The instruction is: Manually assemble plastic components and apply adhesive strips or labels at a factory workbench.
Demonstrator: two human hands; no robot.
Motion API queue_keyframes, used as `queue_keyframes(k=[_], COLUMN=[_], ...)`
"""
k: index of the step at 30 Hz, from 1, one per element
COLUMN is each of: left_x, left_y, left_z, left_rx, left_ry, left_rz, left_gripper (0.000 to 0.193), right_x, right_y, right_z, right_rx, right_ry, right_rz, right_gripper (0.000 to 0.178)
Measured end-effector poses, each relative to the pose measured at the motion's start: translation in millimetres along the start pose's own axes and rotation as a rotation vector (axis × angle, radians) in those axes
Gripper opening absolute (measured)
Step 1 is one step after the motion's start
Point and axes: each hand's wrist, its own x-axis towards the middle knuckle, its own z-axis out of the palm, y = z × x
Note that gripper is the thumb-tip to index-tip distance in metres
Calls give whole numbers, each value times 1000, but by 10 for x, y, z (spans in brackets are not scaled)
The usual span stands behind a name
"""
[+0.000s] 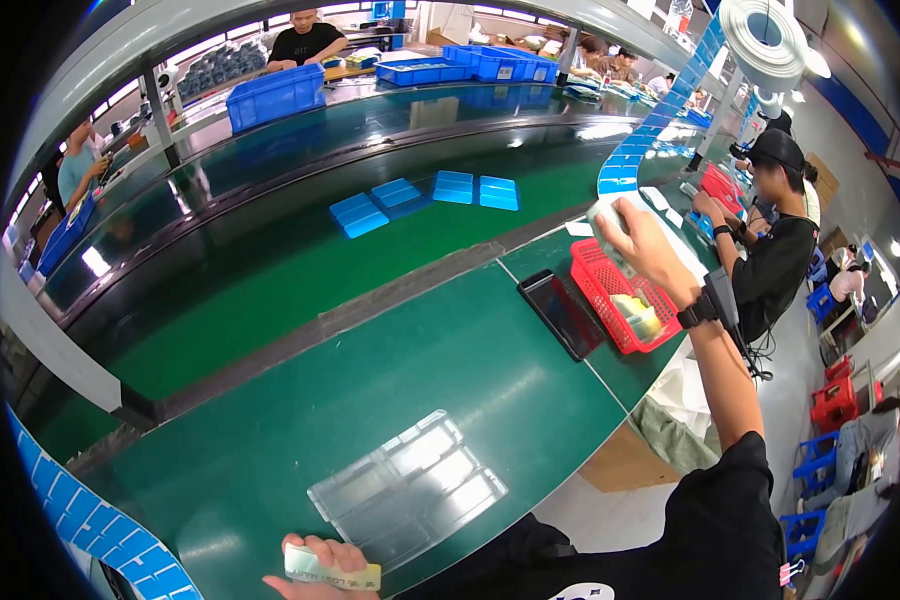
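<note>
Left hand [322, 568] gripping a small flat pale bar [332, 573] at the near edge of the green table [370, 370], just beside a clear plastic tray [408, 490]. Right hand [642, 245] reaching out over the red basket [620, 295], fingers closing around a pale packet [608, 222]. Black phone [562, 313] lying just left of the basket. Blue trays [425, 197] sitting on the conveyor belt [300, 250] beyond.

I see a small flat pale bar [332, 567] with a yellowish end, lying level across my left hand's [315, 570] fingers. Just above that grip a clear plastic tray [407, 490] lies flat on the green bench. My right hand [642, 243] grips a pale translucent piece [604, 216], raised over a red basket [610, 290].
</note>
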Motion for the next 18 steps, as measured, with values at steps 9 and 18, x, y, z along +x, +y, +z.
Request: queue_keyframes(k=[9,18], left_x=[-127,-219], left_y=[-18,-58], left_z=[-234,160], left_rx=[166,317], left_ry=[-386,-123], left_rz=[122,510], left_gripper=[74,106], right_x=[-415,-1215], right_y=[-2098,-3637], right_z=[384,934], right_rx=[882,967], right_ry=[-417,-1041], right_rz=[-31,-349], right_gripper=[39,31])
